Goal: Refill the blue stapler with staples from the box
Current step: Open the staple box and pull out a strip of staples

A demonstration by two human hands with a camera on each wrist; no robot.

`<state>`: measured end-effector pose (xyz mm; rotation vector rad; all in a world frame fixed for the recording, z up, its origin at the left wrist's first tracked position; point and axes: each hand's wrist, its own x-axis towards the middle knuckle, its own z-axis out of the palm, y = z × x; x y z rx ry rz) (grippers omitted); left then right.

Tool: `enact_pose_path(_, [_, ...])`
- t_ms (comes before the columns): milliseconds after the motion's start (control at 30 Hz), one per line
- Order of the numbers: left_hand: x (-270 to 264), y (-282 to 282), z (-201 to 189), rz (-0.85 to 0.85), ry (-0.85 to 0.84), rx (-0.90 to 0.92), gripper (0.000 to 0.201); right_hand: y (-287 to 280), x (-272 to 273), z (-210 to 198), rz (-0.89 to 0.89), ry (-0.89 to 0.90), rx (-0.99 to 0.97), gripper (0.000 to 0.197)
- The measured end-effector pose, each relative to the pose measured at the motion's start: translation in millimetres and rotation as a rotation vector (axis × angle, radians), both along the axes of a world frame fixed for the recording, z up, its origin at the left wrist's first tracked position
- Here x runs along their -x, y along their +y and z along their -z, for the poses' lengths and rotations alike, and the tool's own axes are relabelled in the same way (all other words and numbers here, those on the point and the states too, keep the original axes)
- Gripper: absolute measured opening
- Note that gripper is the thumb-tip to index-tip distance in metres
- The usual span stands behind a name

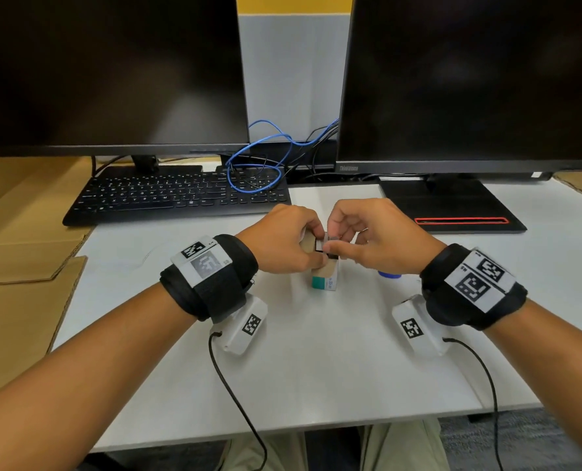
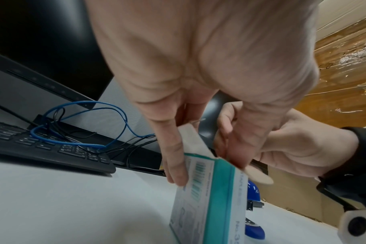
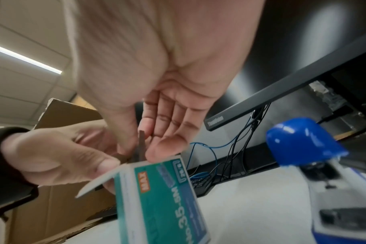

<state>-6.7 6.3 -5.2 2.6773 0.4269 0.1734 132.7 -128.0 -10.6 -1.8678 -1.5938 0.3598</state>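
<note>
Our left hand (image 1: 284, 237) steadying the upright box (image 1: 324, 278) in a curled grip on the tabletop (image 1: 317, 368), our right hand (image 1: 373, 237) pinching staples (image 1: 333, 238) at its open top, stapler (image 3: 324, 165) just right of the box.

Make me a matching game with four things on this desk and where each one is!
Things:
1. staple box
2. blue stapler
3. blue cable
4. keyboard

Places:
A. lying over the keyboard's right end
B. under the left monitor
C. between both hands
D. on the desk beside the right hand

Pairs: 1-C, 2-D, 3-A, 4-B
</note>
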Motion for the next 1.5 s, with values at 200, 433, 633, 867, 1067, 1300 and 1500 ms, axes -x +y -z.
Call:
enact_pose_path(200, [5.1,6.3,-0.3,0.048,0.067,-0.003,0.064,-0.2,-10.5,-12.2,0.098,0.162,-0.114,0.012])
enact_pose_path(433, [2.2,7.8,-0.8,0.015,-0.137,0.084,0.047,-6.8,-25.5,-20.4,0.151,-0.049,-0.07,0.014])
enact_pose_path(633, [-11.9,-2.3,6.2,-0.015,-0.154,0.072,0.044,-8.3,-27.2,-18.6,0.17,-0.136,-0.045,0.015])
enact_pose_path(867, [-11.8,-1.5,9.2,0.117,-0.071,-0.052,0.034,-8.0,-27.1,-17.3,0.102,-0.167,0.074,0.018])
enact_pose_path(1067, [-11.6,-3.7,5.7,0.086,-0.099,0.076,0.06,-5.3,-20.8,-10.6,0.069,-0.101,0.161,0.016])
enact_pose_path(1300, [-10.7,-3.1,6.0,0.174,0.028,-0.02,0.048,-6.8,-17.6,-3.4,0.098,-0.036,0.137,0.018])
enact_pose_path(1500, [-13.5,2.4,2.6,0.041,-0.05,0.152,0.063,-8.0,-19.0,1.4,0.091,-0.004,0.129,0.016])
